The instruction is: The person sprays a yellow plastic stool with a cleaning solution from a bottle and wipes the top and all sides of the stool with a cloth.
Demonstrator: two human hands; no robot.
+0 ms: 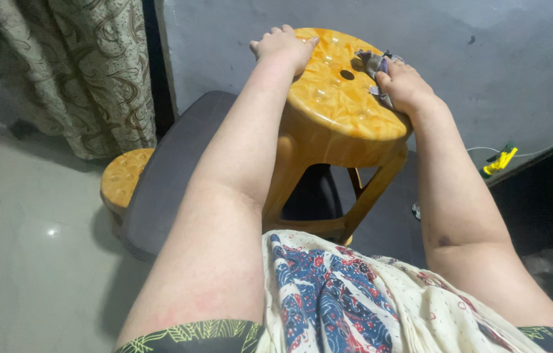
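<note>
Lap: my patterned dress (328, 301) fills the bottom of the view, both forearms stretching forward from it.
Left hand: my left hand (284, 47) lies on the far left rim of the stool (335, 98), fingers curled over the edge and gripping it.
Right hand: my right hand (404, 84) is closed on a grey rag (373, 64), pressing it onto the right side of the seat.
Key relation: the rag sits under and just ahead of my right fingers, bunched toward the far rim; the seat's centre hole (347, 74) is just to its left, between the two hands. The right hand is the nearer one to the rag; the left is well apart from it, across the seat.
Stool: orange plastic, glossy, dimpled top, upright, its legs dropping down toward my lap.
Surface: it stands on a grey mat (172, 170) over a pale floor (34, 261).
Room: a second orange stool (123, 180) is low on the left, a patterned curtain (87, 72) behind it, a grey wall (498, 59) ahead, and a yellow clip (502, 159) on a cable at the right.
</note>
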